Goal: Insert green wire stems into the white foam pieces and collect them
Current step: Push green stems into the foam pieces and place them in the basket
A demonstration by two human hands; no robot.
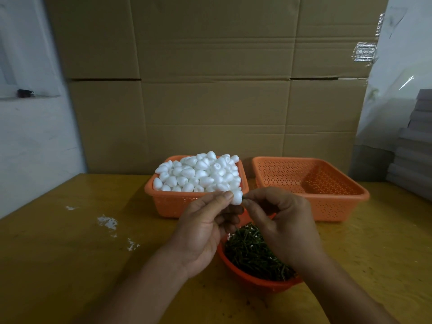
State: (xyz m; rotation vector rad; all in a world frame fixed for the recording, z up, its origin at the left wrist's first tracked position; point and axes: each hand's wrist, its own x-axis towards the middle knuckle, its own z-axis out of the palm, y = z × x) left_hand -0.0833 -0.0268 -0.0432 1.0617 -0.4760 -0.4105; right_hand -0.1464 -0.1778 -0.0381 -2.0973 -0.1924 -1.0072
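Both hands pinch: left fingers hold foam piece, right fingers hold wire stem.

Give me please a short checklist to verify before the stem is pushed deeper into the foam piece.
1. Left hand pinches the foam piece: ok.
2. Right hand pinches the green stem: ok.
3. Stem tip meets the foam's end: ok.
4. How deep and how straight the stem sits: cannot tell.
5. Empty basket ready for collecting: ok.
6. Stems in the bowl below the hands: ok.
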